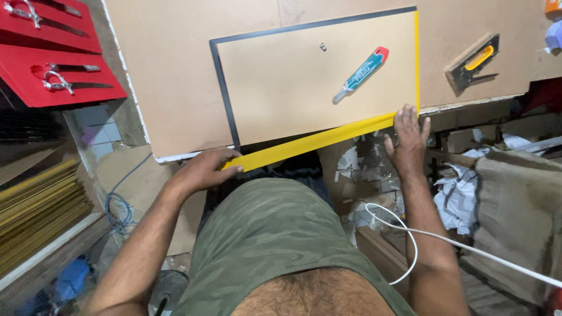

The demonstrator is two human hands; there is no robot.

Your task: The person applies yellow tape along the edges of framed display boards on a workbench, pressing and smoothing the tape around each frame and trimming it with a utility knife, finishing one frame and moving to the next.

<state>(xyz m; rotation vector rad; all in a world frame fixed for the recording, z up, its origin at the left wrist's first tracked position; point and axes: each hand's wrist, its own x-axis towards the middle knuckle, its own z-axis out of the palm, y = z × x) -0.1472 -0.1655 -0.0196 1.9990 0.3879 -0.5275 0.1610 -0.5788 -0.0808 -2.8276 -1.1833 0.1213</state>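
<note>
Hands: left (205, 169), right (408, 136) press one yellow strip (310, 142) | one panel (304, 82)

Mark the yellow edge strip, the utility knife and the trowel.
yellow edge strip (316, 142), head view, middle of the strip.
utility knife (363, 73), head view, teal handle.
trowel (480, 58), head view, yellow grip.

One board (304, 76), one yellow strip (316, 142), one utility knife (361, 74), one trowel (473, 61), two hands (205, 169).

Utility knife (361, 75) on board; trowel (475, 61); white cable (445, 240).
</note>
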